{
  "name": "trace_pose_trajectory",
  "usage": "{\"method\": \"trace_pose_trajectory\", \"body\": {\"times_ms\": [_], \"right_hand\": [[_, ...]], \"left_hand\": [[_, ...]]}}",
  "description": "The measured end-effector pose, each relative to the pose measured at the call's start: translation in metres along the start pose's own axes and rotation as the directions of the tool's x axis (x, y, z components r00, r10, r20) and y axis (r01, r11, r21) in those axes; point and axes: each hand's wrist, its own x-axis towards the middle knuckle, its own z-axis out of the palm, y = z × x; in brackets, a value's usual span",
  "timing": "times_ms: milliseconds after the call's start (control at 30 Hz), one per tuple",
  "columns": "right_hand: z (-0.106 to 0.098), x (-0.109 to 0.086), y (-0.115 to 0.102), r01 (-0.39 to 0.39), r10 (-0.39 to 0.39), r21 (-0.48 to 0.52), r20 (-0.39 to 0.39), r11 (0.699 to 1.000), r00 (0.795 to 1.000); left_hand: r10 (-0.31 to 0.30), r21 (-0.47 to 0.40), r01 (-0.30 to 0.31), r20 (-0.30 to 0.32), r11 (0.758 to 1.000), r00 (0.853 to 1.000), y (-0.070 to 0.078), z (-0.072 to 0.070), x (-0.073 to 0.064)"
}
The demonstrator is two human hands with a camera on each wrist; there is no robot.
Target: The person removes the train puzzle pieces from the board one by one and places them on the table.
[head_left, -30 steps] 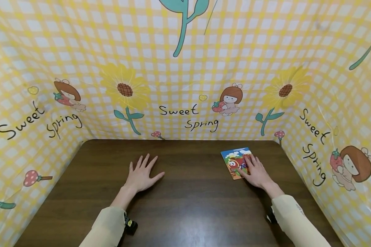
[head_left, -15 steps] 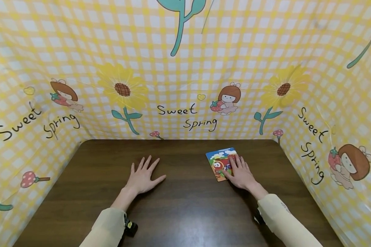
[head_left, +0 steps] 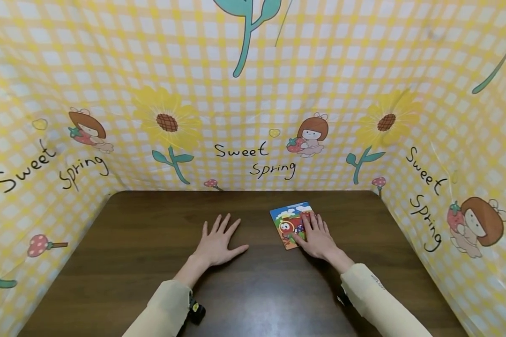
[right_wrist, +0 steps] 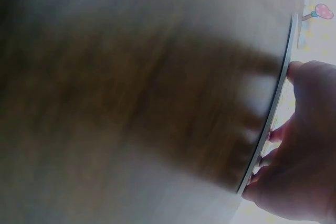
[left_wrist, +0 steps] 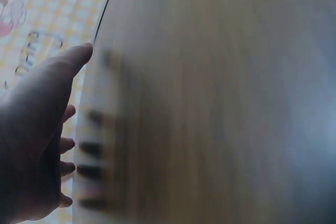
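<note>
A thin rectangular board point(head_left: 284, 224) with a bright cartoon picture, blue sky above and a red smiling figure below, lies on the brown table right of centre. Fingertips and thumb of my right hand point(head_left: 319, 239) press on its right half, the fingers spread and fairly straight, hiding part of the picture. Seen edge-on in the right wrist view, the board point(right_wrist: 270, 108) shows a narrow grey side with the fingertips along its top. My left hand point(head_left: 219, 241) is spread wide, palm down, left of the board and holding nothing. In the left wrist view its thumb point(left_wrist: 79, 56) points away from the other fingers.
The dark wood-grain table point(head_left: 244, 290) reflects light near its front. A yellow checked cloth point(head_left: 244, 103) printed with sunflowers and "Sweet Spring" walls it in at the back and both sides. Small black cameras point(head_left: 197, 311) sit at the wrists.
My right hand has slid the board leftward across the table, from the right side toward the middle. Over the last half second my left hand has shifted right, narrowing the gap.
</note>
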Motion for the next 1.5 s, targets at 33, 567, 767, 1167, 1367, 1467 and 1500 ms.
{"method": "trace_pose_trajectory", "body": {"times_ms": [33,567,767,1167,1367,1467,1500], "right_hand": [[0.001,0.0,0.0,-0.001,0.001,0.0,0.005,1.0,1.0],[0.013,-0.002,-0.031,0.008,-0.007,-0.035,0.031,0.999,0.999],[0.021,-0.003,-0.043,0.026,-0.026,-0.034,0.012,0.999,1.0],[0.045,-0.011,-0.088,-0.037,0.037,-0.018,-0.005,0.999,0.999],[0.053,-0.011,-0.106,-0.074,0.074,-0.033,0.003,0.997,0.997],[0.053,-0.013,-0.111,-0.063,0.062,-0.024,-0.018,0.998,0.998],[0.053,-0.014,-0.113,-0.059,0.059,-0.022,-0.019,0.998,0.998]], "left_hand": [[0.005,0.006,-0.005,0.006,1.0,1.0,0.004,0.001,0.002],[0.023,0.008,-0.023,-0.002,1.0,1.0,0.02,0.006,0.005],[0.025,0.003,-0.025,-0.015,1.0,1.0,0.02,0.006,0.004],[0.025,0.011,-0.025,-0.008,1.0,1.0,0.015,0.009,-0.004],[0.047,-0.001,-0.047,-0.012,0.999,0.999,0.01,0.005,-0.007],[0.055,0.002,-0.055,-0.012,0.998,0.998,0.007,0.001,-0.01],[0.059,0.004,-0.059,-0.011,0.998,0.998,0.006,0.0,-0.011]]}}
